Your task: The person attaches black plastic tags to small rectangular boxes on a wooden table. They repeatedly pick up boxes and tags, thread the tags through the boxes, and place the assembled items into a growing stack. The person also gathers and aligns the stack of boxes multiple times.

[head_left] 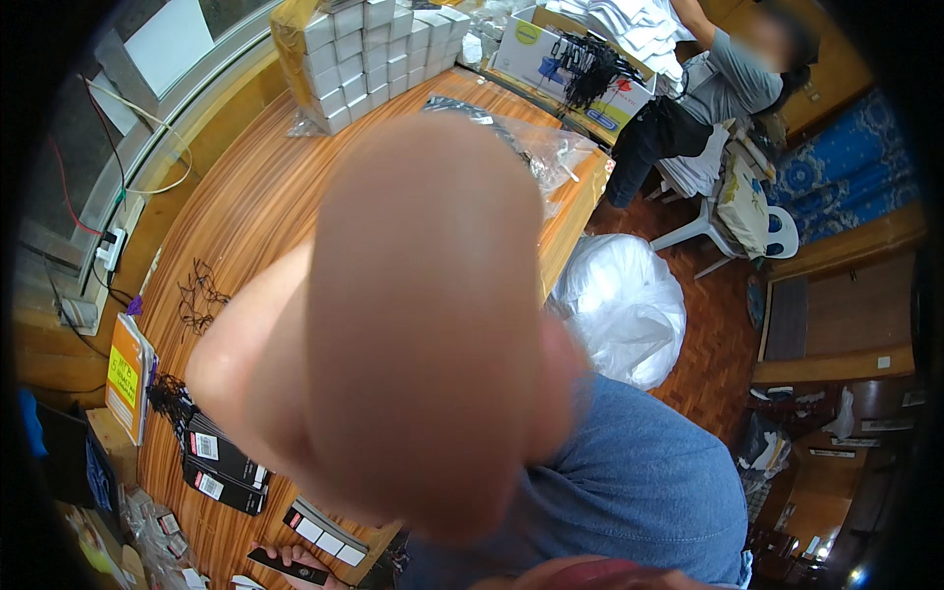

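While a blurred arm (pixel 413 324) rises close to the lens and blocks most of the view, one hand (pixel 285 559) shows at the lower edge, fingers (pixel 307 557) resting on a black strip (pixel 287 567) on the tabletop (pixel 256 206). Whether they grip it, I cannot tell. Black boxes (pixel 224 472) lie just beside.

White boxes (pixel 369 54) are standing stacked far on the table; black white-labelled boxes (pixel 224 470) are lying near left, beside a yellow packet (pixel 126 376).

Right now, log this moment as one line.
view: blurred arm blocks centre | hand: touching flat black box, which hand unclear | table: white box stack, black boxes | other hand: unseen
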Motion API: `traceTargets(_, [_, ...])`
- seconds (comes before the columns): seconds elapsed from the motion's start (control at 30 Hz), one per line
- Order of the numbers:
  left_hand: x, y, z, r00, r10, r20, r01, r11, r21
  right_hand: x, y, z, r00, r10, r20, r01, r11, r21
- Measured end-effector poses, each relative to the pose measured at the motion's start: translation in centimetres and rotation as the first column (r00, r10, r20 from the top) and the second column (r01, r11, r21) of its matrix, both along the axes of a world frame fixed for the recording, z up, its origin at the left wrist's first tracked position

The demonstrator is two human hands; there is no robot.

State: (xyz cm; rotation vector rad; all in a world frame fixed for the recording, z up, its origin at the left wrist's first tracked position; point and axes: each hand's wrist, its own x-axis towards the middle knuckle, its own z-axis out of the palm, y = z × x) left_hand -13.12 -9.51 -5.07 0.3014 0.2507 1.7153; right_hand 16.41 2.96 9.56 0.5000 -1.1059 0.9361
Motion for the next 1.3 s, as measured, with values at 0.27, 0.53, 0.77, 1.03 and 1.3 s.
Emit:
traceTargets(0.27, [-9.0, -0.9, -6.5, 0.976, -0.117, -0.184, 0.084, 0.980, -0.178, 1.1, 1.1, -0.2, 1.000, -0.031, 0.003, 0.031, 0.999, -0.041])
traceTargets(0.53, [-9.7, -1.6, -7.8, 0.962, -0.138, -0.234, 0.094, 0.977, -0.189, 0.1, -0.3, 0.2, 0.964, -0.236, 0.121, 0.256, 0.949, -0.186])
traceTargets(0.77, [-10.1, -1.6, -8.4, 0.960, -0.130, -0.247, 0.082, 0.977, -0.195, -0.3, -0.4, 0.2, 0.945, -0.279, 0.173, 0.310, 0.931, -0.191])
traceTargets(1.03, [-10.3, -1.2, -8.6, 0.954, -0.119, -0.275, 0.064, 0.977, -0.201, -0.7, 0.2, 0.1, 0.910, -0.361, 0.204, 0.391, 0.911, -0.133])
traceTargets(1.3, [-10.4, -0.8, -8.7, 0.950, -0.122, -0.287, 0.062, 0.976, -0.207, -1.0, 0.7, -0.1, 0.859, -0.463, 0.218, 0.478, 0.878, -0.020])
